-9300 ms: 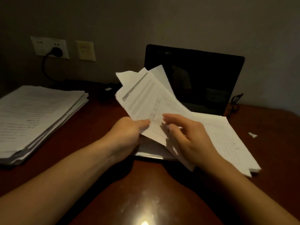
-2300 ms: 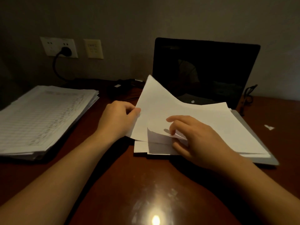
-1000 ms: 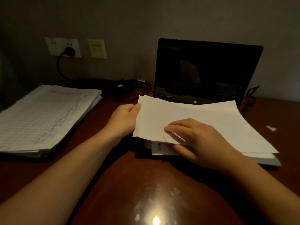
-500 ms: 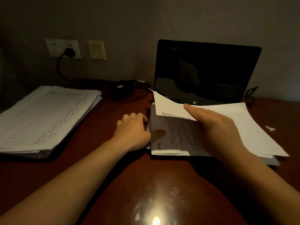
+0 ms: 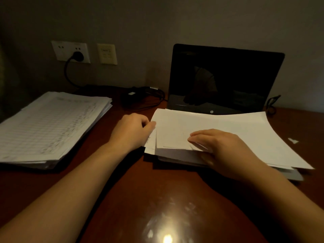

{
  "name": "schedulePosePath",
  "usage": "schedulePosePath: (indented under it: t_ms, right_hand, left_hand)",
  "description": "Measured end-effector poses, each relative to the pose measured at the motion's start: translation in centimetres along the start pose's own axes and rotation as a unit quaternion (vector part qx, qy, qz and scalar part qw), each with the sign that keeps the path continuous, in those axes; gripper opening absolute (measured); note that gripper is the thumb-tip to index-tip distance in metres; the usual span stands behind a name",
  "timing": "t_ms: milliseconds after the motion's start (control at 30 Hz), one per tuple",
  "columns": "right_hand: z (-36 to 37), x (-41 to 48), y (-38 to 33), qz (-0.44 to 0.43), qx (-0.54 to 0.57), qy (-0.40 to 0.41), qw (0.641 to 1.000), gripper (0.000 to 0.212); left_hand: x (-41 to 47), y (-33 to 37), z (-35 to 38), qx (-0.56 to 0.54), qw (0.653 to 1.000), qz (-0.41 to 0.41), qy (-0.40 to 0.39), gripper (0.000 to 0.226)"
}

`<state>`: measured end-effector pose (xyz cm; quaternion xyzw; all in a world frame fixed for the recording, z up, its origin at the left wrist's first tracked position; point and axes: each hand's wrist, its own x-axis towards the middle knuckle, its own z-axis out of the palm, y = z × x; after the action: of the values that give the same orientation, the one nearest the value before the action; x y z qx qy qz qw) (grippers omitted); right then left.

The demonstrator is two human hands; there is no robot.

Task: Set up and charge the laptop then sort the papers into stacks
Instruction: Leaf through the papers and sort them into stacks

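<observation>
Desk (image 5: 122,199): dark wood; all things below are carried by it.
Laptop (image 5: 226,79): opened, screen dark; taken here as the landmark.
Stack (image 5: 50,127): laid flat, well to the left of the laptop; printed tables are seen on top.
Pile (image 5: 245,130): laid on the laptop's keyboard, which is hidden by it; the edges are not aligned.
Right hand (image 5: 222,148): at the laptop's front edge; the near corner of the top sheets is gripped, fingers above, thumb below.
Left hand (image 5: 131,132): at the laptop's left side; the pile's left edge is pinched.
Charger (image 5: 140,99): just left of the laptop; a plug (image 5: 78,56) is seated in the wall socket further left. The joint to the laptop cannot be told.
Progress: setup is judged done, and charging is judged likely. One stack is made; the pile is left to be sorted.
</observation>
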<state>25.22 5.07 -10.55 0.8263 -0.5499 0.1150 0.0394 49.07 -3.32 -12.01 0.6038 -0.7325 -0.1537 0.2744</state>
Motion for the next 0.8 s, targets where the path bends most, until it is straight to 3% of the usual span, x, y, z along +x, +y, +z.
schedulePosePath:
  t_ms: [133,267,433,567,700,800]
  right_hand:
    - [0.2,0.0,-0.1,-0.009,0.004,0.002,1.0,0.046]
    - [0.4,0.1,-0.5,-0.006,0.01,0.01,1.0,0.045]
    - [0.2,0.2,-1.0,-0.002,-0.001,-0.006,1.0,0.05]
    - [-0.2,0.2,-1.7,0.002,-0.023,-0.046,0.999,0.069]
    - [-0.4,0.2,-2.2,0.019,-0.021,-0.048,0.998,0.079]
    - [0.3,0.2,-1.9,0.023,-0.013,0.013,1.0,0.054]
  left_hand:
    - [0.0,0.2,-0.5,-0.081,0.996,0.014,0.02,0.044]
    - [-0.3,1.2,-0.4,-0.213,0.976,-0.027,-0.031,0.041]
    - [-0.5,1.4,-0.2,-0.235,0.968,-0.05,-0.077,0.033]
    - [-0.9,2.3,-0.6,-0.38,0.911,-0.073,-0.141,0.026]
    - [-1.0,3.2,-0.7,-0.47,0.866,-0.094,-0.143,0.022]
    - [-1.0,2.8,-0.5,-0.404,0.903,-0.074,-0.125,0.025]
